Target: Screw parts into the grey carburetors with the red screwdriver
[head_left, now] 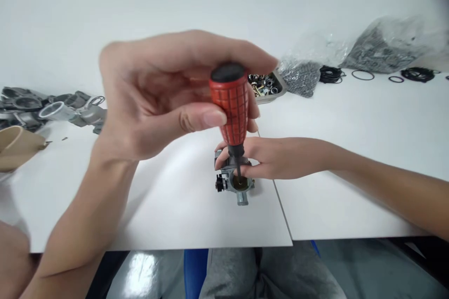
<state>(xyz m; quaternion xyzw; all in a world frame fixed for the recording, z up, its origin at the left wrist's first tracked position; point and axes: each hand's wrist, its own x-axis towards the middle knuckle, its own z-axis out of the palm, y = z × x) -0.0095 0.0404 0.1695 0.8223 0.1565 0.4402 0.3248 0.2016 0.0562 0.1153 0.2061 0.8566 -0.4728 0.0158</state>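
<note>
Now: left hand (140, 79) holds red, dark-gridded screwdriver (231, 105).

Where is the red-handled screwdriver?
In the head view, the screwdriver is slightly right of centre, in the left hand, pointing down at the grey metal part.

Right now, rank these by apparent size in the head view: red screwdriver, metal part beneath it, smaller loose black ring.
1. Red screwdriver
2. Metal part
3. Smaller black ring
The screwdriver is nearest the camera; true sizes are unsure.

From the head, the one camera faces forward and down at the table (175, 224), left hand (145, 96) nearest.
</note>
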